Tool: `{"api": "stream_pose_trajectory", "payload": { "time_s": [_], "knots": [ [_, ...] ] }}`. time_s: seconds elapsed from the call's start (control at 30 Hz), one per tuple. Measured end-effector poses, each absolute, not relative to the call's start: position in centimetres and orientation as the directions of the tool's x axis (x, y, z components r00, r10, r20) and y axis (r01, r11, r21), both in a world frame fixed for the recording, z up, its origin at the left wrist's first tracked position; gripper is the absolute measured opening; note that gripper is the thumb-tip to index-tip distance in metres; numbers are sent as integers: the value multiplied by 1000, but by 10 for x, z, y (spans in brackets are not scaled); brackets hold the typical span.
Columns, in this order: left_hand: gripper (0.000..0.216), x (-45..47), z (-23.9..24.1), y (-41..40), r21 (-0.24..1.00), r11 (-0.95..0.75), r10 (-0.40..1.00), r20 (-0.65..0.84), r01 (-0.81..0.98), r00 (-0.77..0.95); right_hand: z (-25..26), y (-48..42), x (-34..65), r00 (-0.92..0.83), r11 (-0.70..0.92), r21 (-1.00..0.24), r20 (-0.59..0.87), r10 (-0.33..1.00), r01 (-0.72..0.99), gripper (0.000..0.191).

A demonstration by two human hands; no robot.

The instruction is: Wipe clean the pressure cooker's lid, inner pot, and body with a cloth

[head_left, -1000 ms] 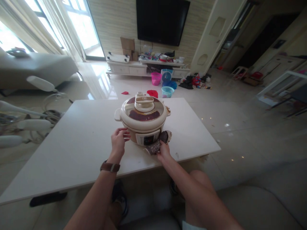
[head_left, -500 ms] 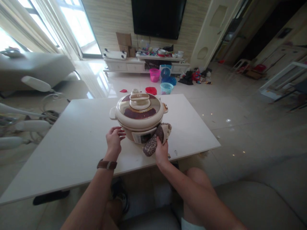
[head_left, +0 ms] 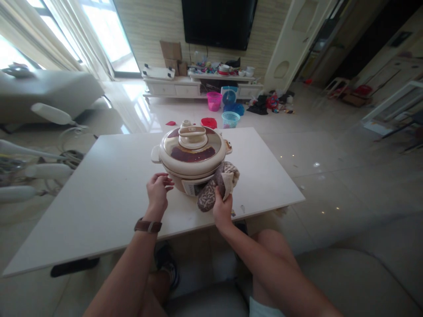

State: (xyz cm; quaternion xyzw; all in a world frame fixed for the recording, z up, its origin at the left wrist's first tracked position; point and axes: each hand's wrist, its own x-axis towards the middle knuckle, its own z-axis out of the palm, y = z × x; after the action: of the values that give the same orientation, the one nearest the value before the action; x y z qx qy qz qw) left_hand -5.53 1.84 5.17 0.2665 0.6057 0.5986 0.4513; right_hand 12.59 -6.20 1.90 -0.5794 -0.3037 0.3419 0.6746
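Observation:
A cream electric cooker with a see-through lid stands on the white table. The lid is on, and a wide knob tops it. My right hand grips a folded brown-and-cream patterned cloth in front of the cooker's right side. That cloth covers part of the control panel. My left hand is held near the cooker's lower left side, fingers loosely bent and apart, with nothing visible in it. Whether its fingertips touch the cooker I cannot tell.
Past the table's far edge, a teal basket, a pink basket and a red item are on the floor. A low white cabinet bears many small things. White-ended parts and cables stand left of the table.
My right hand has turned the cloth slightly, and its upper end has shifted up and right. My left hand has barely moved. The cooker stays in place.

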Motion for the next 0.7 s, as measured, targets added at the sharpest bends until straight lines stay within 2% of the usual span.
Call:
{"api": "stream_pose_trajectory", "payload": {
  "time_s": [0.2,0.33,0.5,0.7],
  "knots": [
    [28,-55,54,14,974,138,888,-202,-181,-413,-16,-45,132,626,-16,-980,-141,767,-201,51],
    [29,-56,56,14,970,132,887,-208,-204,-412,-16,-35,140,658,-62,-949,-260,706,-308,47],
    [27,-56,56,14,969,128,891,-206,-212,-405,14,-35,144,641,129,-925,-142,754,-357,54],
    [27,-52,56,13,968,144,892,-218,-207,-397,-3,-34,140,638,72,-933,-183,748,-352,54]
  ]
}}
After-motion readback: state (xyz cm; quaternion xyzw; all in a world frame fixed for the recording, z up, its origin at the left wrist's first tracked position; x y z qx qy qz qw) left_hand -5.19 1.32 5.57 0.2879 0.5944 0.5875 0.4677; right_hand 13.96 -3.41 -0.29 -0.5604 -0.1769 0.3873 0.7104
